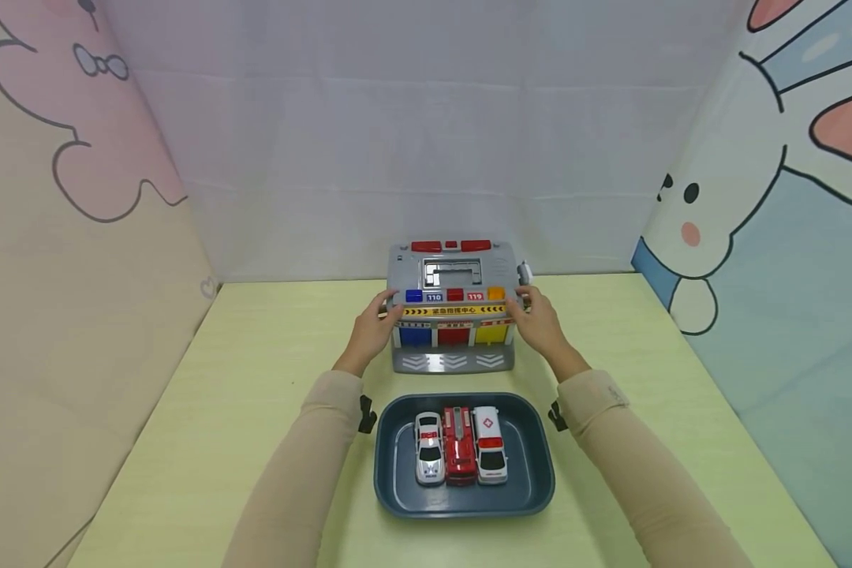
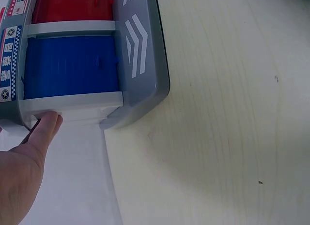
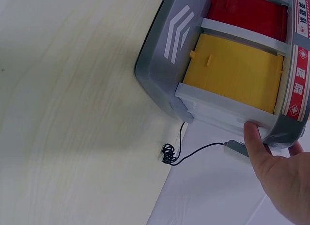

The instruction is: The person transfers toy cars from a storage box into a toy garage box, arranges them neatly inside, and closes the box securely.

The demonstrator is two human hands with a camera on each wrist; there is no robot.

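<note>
Near table edge [image 1: 291, 282], toy station [image 1: 453, 311], tray [image 1: 529, 454] apart

A pale yellow-green table [image 1: 270, 347] is backed by a creased white cloth [image 1: 426, 158]. The cream left wall [image 1: 57, 315] is decorated with a pink cartoon figure [image 1: 106, 134], and a white cartoon animal [image 1: 724, 197] is shown on the light blue right wall [image 1: 802, 300].

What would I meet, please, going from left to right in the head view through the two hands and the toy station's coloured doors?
Left hand, blue door, red door, yellow door, right hand.
</note>
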